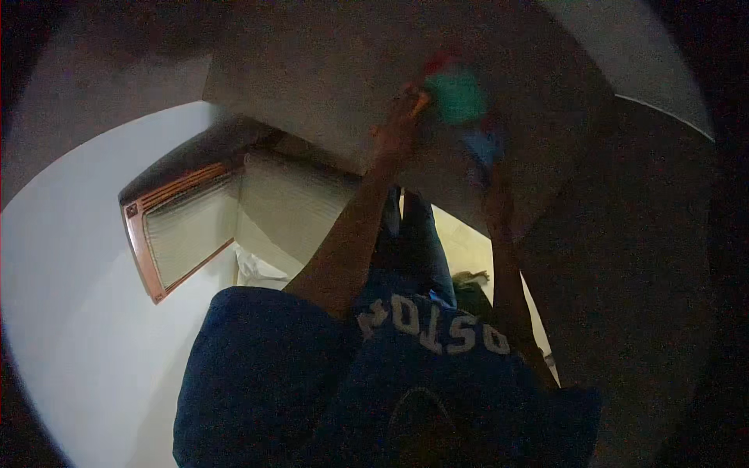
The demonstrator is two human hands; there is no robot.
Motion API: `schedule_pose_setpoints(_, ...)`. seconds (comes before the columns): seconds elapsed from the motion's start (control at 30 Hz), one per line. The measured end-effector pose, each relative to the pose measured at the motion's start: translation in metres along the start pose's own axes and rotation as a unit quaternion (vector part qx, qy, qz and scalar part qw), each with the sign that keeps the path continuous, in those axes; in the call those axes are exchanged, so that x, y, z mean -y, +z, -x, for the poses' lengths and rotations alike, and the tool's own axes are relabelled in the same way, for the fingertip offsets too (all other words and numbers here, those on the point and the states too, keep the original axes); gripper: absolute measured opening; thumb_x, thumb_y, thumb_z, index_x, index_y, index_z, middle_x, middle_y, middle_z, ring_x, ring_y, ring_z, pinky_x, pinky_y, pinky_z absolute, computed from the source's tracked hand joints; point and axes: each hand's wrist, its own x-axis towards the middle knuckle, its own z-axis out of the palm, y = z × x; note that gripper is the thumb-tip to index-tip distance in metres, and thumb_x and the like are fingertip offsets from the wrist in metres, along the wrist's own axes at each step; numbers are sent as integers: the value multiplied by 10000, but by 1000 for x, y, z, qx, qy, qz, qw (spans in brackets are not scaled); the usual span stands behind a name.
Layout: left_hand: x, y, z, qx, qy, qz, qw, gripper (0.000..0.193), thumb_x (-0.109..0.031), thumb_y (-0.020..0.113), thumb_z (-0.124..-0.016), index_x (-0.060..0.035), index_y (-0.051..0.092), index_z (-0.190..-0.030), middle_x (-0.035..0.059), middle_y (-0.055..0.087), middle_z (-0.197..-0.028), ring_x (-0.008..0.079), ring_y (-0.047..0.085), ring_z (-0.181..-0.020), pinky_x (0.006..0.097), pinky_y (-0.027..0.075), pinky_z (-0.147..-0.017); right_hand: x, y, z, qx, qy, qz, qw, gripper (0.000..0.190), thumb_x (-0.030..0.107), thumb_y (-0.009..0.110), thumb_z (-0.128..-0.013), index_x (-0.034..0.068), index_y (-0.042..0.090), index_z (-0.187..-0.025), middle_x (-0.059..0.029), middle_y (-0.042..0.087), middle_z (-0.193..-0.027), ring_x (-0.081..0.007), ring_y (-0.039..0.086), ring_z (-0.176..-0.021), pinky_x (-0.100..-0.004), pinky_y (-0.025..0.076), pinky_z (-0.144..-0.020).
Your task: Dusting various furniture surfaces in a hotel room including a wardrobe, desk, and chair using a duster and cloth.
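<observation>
The view is dim and blurred around both hands. My left hand (401,128) is raised at the upper middle, beside a blurred green thing (457,96); a small orange patch shows at its fingers. A red patch (443,60) lies just above the green thing. Below and to the right of it is a blurred blue thing (484,145), close above my right hand (497,202). That hand is very dark, and its fingers cannot be made out. Whether either hand grips these coloured things cannot be told.
A broad dark surface (316,76) spans the view behind the hands. At the left, a wood-framed window (140,251) with a pale covering stands in a white wall (76,263). White crumpled material (257,269) lies near it. My jeans (418,240) and dark shirt (281,374) show below.
</observation>
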Motion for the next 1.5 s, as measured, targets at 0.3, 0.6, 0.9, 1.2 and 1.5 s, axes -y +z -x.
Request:
schedule_pose_setpoints(0.3,69,2,-7,-129,-70,-104,984,502,-179,369,-851,-139,194,-1321,63,160,-1379,273,209,-1246,400,241,-993,-28,-7,-31,-77,-37,-34,996,510,166,520,-782,62,342,-1248,-178,446,-1164,-326,461,-1009,-407,394,-840)
schedule_pose_setpoints(0.6,58,-12,-13,-48,-158,-34,986,534,-270,343,-863,-129,132,-1333,75,130,-1386,254,154,-1267,402,240,-992,43,-15,-6,61,-48,-72,994,418,77,418,-827,52,349,-1238,-212,483,-1101,-326,538,-872,-417,438,-726)
schedule_pose_setpoints(0.9,66,-16,-18,-105,-54,-56,991,625,-208,473,-805,-71,147,-1321,123,114,-1379,286,153,-1262,408,229,-995,93,7,-33,64,-43,-75,994,480,14,439,-766,40,349,-1237,-208,510,-1002,-335,515,-892,-425,431,-720)
schedule_pose_setpoints(1.2,178,-58,-67,-110,196,56,973,788,-259,641,-703,-92,181,-1321,146,216,-1347,286,315,-1188,402,385,-877,167,23,-64,-121,-37,-224,966,473,55,482,-775,-15,321,-1215,-244,483,-1081,-382,505,-930,-440,420,-743)
schedule_pose_setpoints(1.5,303,-132,-69,-101,23,-57,993,468,-155,430,-819,-6,317,-1248,196,246,-1307,327,280,-1188,437,263,-961,174,29,-77,-282,127,-536,786,548,74,536,-773,31,276,-1254,-216,381,-1200,-371,449,-985,-434,448,-689)
